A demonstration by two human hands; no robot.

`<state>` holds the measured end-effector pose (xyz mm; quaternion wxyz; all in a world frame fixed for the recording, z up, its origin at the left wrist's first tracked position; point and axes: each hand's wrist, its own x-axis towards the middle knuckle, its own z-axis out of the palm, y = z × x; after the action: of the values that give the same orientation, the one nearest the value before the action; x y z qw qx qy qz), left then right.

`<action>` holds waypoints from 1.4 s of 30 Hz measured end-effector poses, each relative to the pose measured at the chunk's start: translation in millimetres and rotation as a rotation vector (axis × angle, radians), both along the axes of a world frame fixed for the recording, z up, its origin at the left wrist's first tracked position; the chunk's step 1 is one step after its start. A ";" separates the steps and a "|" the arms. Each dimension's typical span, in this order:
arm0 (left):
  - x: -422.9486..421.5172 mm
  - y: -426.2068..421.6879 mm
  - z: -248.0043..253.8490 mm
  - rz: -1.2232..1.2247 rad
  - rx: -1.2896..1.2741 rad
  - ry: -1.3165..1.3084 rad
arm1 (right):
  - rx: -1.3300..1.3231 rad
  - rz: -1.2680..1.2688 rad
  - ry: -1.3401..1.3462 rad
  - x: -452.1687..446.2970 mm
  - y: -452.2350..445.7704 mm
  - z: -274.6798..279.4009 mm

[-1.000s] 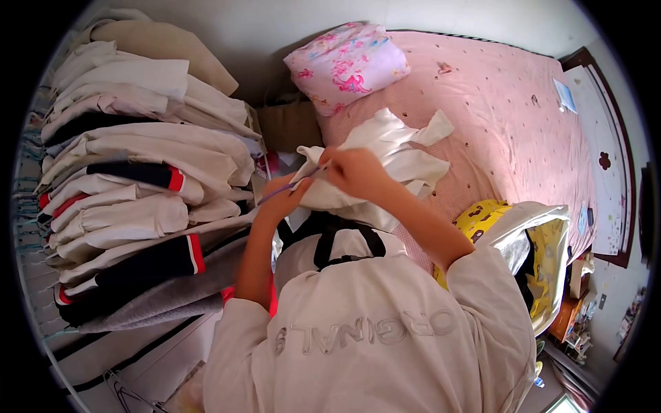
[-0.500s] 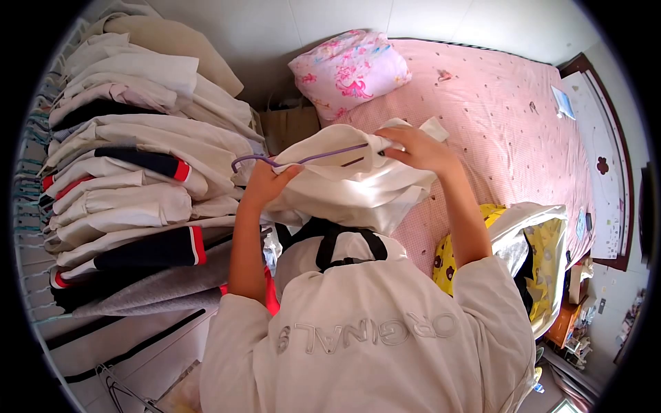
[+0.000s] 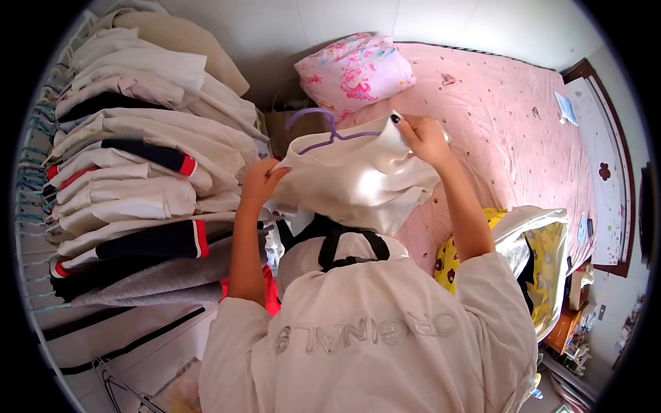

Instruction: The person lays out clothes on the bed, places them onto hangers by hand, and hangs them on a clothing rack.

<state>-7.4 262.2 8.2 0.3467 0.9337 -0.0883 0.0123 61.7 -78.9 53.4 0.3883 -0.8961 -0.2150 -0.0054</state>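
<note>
A white garment (image 3: 365, 175) is stretched between my two hands in front of my body. My left hand (image 3: 260, 182) pinches the left edge of its neckline. At the other side my right hand (image 3: 421, 138) grips the garment's top edge, its dark-nailed thumb on the cloth. A purple clothes hanger (image 3: 332, 127) sits within the neck opening. Its hook stands up above the cloth, and parts of its arms are hidden inside the garment. Neither hand visibly touches the hanger.
On the left, many white and dark clothes (image 3: 151, 151) hang from a rack. Ahead is a bed with a pink checked cover (image 3: 482, 117) and a pink flowered pillow (image 3: 354, 74). A yellow patterned bag (image 3: 551, 255) stands open at right. Bare wire hangers (image 3: 113, 382) lie lower left.
The purple hanger has turned so its hook points up out of the neckline. My left hand has let go of the hanger and now holds the garment's edge.
</note>
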 end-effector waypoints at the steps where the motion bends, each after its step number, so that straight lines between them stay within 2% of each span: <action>1: -4.0 0.8 -2.5 0.002 0.003 -0.057 | 0.026 -0.011 0.012 -2.6 -0.6 8.1; 2: -7.2 1.7 -5.7 0.004 0.003 -0.112 | 0.077 -0.047 0.042 -2.6 0.2 8.1; 4: -5.9 -17.5 8.5 0.026 -0.021 -0.419 | 0.170 -0.116 0.106 -2.6 1.6 8.3; 5: -3.4 -29.6 16.8 0.040 -0.034 -0.577 | 0.176 -0.129 0.040 -2.4 3.1 7.6; 8: -0.4 -56.7 26.8 0.049 -0.113 -0.539 | 0.182 -0.123 -0.123 -0.6 6.8 1.1; 10: 0.0 -53.0 15.6 0.090 -0.129 -0.380 | 0.168 -0.067 -0.176 -0.1 9.1 -0.4; 11: 3.3 -49.2 9.0 0.105 -0.135 -0.306 | 0.215 -0.011 -0.219 0.6 10.8 1.6; 13: 7.9 -37.8 -1.7 0.074 -0.278 -0.330 | 0.307 0.091 -0.299 -3.9 14.4 13.1; 16: 3.1 -33.9 2.0 0.078 -0.384 -0.291 | -0.094 0.190 -0.538 0.8 3.1 26.4; 19: 1.8 -33.7 17.6 0.112 -0.365 -0.258 | -0.181 0.123 -0.368 1.7 -0.8 25.8; 22: 8.5 -29.7 22.0 0.123 -0.382 -0.256 | -0.152 0.083 -0.517 4.6 -1.5 20.4; 25: 9.4 -19.6 8.4 0.096 -0.398 -0.356 | -0.108 -0.014 -0.495 2.8 -1.6 23.8; 28: 1.9 -18.7 0.0 0.122 -0.367 -0.422 | -0.074 0.013 -0.473 -0.2 -5.4 20.1; 32: -14.6 -23.1 -2.2 0.157 -0.408 -0.444 | -0.174 0.110 -0.318 -7.5 -6.9 30.6; 38: -33.1 -20.5 -10.2 0.204 -0.261 -0.487 | -0.132 0.252 -0.385 -16.6 -2.9 37.4; 42: -62.8 -29.1 -21.6 0.239 -0.223 -0.521 | -0.107 0.279 -0.319 -24.4 -2.6 38.7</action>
<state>-70.2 233.1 -13.4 0.4086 0.8592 -0.0618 0.3015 37.3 -81.4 92.1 0.2983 -0.8647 -0.3958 -0.0818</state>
